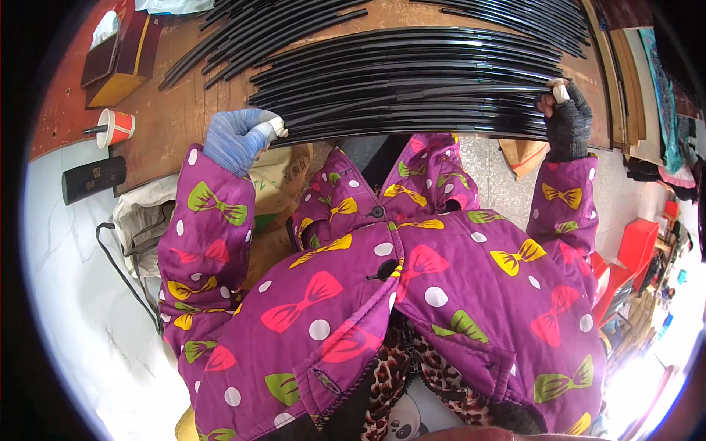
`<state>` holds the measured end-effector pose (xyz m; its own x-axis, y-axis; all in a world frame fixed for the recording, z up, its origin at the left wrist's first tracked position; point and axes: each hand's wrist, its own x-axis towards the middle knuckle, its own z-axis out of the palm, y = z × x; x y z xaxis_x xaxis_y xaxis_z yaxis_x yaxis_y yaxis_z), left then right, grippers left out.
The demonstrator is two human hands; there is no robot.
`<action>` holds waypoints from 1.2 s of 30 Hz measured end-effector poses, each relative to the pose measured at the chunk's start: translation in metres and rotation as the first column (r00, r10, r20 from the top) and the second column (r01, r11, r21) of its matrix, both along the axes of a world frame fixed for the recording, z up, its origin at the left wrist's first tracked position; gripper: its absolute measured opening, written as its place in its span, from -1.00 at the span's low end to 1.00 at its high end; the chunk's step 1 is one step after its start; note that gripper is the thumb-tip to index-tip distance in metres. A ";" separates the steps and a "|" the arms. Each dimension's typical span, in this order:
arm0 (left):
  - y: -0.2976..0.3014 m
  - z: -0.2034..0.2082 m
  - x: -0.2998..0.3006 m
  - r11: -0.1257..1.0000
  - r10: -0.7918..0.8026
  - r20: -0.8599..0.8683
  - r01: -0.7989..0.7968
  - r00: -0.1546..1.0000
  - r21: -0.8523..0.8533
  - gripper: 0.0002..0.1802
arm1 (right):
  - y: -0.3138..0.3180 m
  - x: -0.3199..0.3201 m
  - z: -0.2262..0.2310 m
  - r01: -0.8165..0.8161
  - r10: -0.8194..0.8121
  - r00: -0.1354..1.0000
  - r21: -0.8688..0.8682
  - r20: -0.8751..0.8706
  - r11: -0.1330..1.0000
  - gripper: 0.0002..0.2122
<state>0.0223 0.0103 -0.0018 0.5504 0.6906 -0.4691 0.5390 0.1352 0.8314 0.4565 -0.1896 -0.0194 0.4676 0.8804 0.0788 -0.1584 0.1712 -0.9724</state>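
Long, thin black strips [412, 66] lie side by side across the wooden table in front of me. My left hand [243, 136], in a blue-grey glove with white wrapping on a fingertip, is closed at the left end of a black strip [471, 90] on the near side of the row. At its right end, my right hand [568, 117] pinches with thumb and finger; it wears a dark grey fingerless glove and has a white-wrapped fingertip. Whether each hand grips one strip or more, I cannot tell.
More black strips lie in a bundle [272, 33] at the far left and another [515, 18] at the far right. A dark box [136, 51], a red-and-white paper cup [118, 128] and a black case [94, 180] stand left. A red chair [634, 246] is at right.
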 end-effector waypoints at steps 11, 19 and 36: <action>0.000 0.010 -0.003 0.990 -0.017 -0.030 0.021 0.999 0.138 -0.83 | -0.014 0.039 0.006 0.153 -0.152 0.988 -0.118 0.020 0.981 -0.80; 0.019 0.001 -0.033 0.996 0.064 0.020 -0.065 0.998 0.065 -0.83 | -0.040 0.071 0.023 0.200 -0.208 0.969 -0.071 -0.134 0.977 -0.86; 0.026 -0.010 -0.029 0.980 0.169 0.015 -0.169 0.986 0.108 -0.84 | -0.042 0.095 0.010 0.181 -0.191 0.981 -0.203 -0.032 0.962 -0.83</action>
<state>-0.0067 0.0358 -0.0118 0.4240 0.8206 -0.3832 0.5110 0.1325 0.8493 0.5515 -0.2315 -0.0096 0.6234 0.7731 -0.1170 -0.1926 0.0069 -0.9813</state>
